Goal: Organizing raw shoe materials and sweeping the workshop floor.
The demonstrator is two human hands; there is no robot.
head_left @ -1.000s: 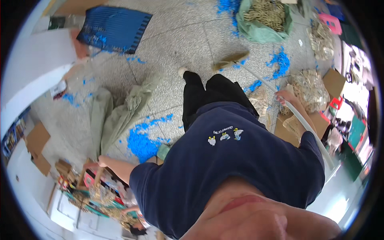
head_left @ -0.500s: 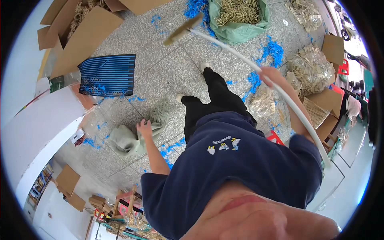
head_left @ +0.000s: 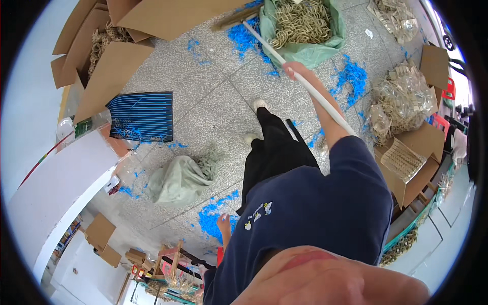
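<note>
A: What did the right hand (head_left: 296, 70) have?

B: It was clenched around one long white pole (head_left: 284, 57). The pole ran from beside the person's right shoulder up and across the floor (head_left: 213, 96) to a brown head (head_left: 235, 19) lying by the cardboard and the green bag (head_left: 305, 38).

A: And the left hand (head_left: 222, 222)?

B: It hung low at the person's side, above a blue patch of scraps (head_left: 216, 218). It held nothing I could see, but whether the fingers were loose or curled, I could not tell.

A: How many bags?

B: One green bag, open and full of tan loops, at the top. One grey-green sack (head_left: 178, 179) lay slumped on the floor, left of the legs. On the right there were clear plastic bags (head_left: 401, 99) of the same tan loops; I counted at least two.

A: Boxes?

B: Several brown cardboard boxes (head_left: 109, 66) stood open at the upper left, and one open box (head_left: 406, 162) on the right held a tan bundle.

A: Anything else?

B: One dark blue ribbed panel (head_left: 142, 116) lay flat on the floor, near the white table (head_left: 56, 178). Blue scraps were scattered in several patches. Two pale shoes (head_left: 255, 119) showed under black trousers.
</note>
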